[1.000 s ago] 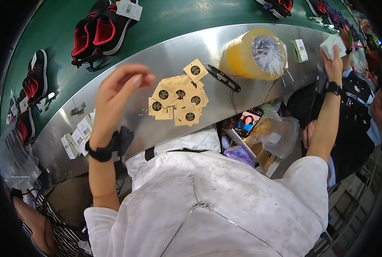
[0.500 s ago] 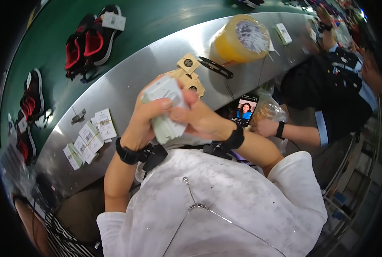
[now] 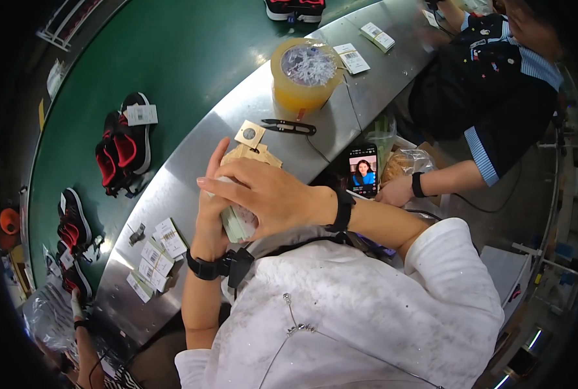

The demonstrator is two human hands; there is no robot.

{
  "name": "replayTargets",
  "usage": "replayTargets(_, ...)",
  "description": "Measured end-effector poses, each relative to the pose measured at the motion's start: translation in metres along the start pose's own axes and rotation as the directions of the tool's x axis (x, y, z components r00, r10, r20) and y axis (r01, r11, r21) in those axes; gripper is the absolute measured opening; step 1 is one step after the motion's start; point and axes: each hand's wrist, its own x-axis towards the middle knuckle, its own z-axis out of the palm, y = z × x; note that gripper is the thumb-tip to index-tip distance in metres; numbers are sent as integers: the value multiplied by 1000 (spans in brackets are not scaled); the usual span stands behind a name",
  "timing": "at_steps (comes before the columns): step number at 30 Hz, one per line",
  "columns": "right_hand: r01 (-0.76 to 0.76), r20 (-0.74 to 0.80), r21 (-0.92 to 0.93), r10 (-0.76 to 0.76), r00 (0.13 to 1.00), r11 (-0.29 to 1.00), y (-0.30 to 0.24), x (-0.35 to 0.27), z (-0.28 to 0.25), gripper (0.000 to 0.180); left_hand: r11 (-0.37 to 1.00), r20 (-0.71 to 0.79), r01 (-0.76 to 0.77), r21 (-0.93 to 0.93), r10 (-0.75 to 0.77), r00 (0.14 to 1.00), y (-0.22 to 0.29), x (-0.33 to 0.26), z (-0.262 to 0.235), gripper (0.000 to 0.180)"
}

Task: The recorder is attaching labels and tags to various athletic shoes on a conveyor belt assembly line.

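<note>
A stack of pale green and white paper tags (image 3: 237,225) is held upright between my hands, close to my chest. My left hand (image 3: 206,220) is closed around its left side, index finger pointing up. Over the top and right of the stack lies my right hand (image 3: 282,194), its fingers bent across and hiding much of it. Just beyond my hands, tan square cards (image 3: 253,154) lie in a pile, partly covered by my fingers. Black thread snips (image 3: 289,126) on a cord rest past that pile.
Rubber-banded tag bundles (image 3: 154,264) and a small metal piece (image 3: 136,234) lie at left on the steel table. A yellow tape roll (image 3: 304,78) holds scraps. Shoes (image 3: 123,142) stand on the green belt. A co-worker's hand (image 3: 396,191) is by a phone (image 3: 363,170).
My view has swung, shifting the table and shoes in the picture. My right hand has come over the top of the stack, now covering most of it. A co-worker's hand appears at the lower-left shoes.
</note>
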Motion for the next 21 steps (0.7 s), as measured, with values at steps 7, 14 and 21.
replayTargets(7,74,-182,-164,-104,978,984,7,-7,-7,89,995,-15,96,-29,-97,995,-19,6,-10,69)
replayTargets(14,-68,-171,-223,30,985,973,6,-13,-23,88,981,114,190,-33,-185,976,-23,18,-13,58)
replayTargets(21,-545,-664,-125,338,667,829,67,-22,-164,14,996,94,15,-86,-6,996,-19,30,-3,54)
